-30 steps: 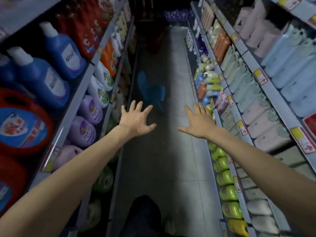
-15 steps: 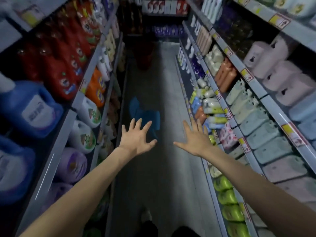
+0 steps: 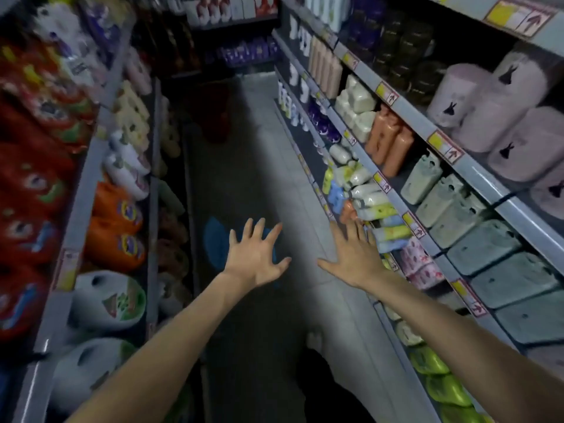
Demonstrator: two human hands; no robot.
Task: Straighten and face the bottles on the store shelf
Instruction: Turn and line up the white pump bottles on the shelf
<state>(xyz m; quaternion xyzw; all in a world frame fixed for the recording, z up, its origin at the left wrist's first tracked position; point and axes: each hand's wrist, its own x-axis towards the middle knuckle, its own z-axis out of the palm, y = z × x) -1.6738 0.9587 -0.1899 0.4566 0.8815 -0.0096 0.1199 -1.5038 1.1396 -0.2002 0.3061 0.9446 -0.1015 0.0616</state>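
both arms reached out along the aisle. the left hand [image 3: 256, 259] was spread wide, fingers apart, holding nothing, above the floor [image 3: 274, 166]. the right hand [image 3: 355, 261] was spread too, palm down, gripping nothing. the nearest bottles [image 3: 370, 206], pale ones lying on their sides in a jumble on the right shelves [image 3: 396, 203], sat at one o'clock from the right hand, just past its fingertips; whether they touched could not be told. orange bottles [image 3: 390, 145] stood upright a level higher, near twelve o'clock, well apart from that hand. green bottles [image 3: 442, 386] lay low at five o'clock, below the right forearm. at nine o'clock from the left hand, orange jugs [image 3: 116, 230] and white jugs [image 3: 110, 300] filled the left shelves [image 3: 77, 215], well apart from it.
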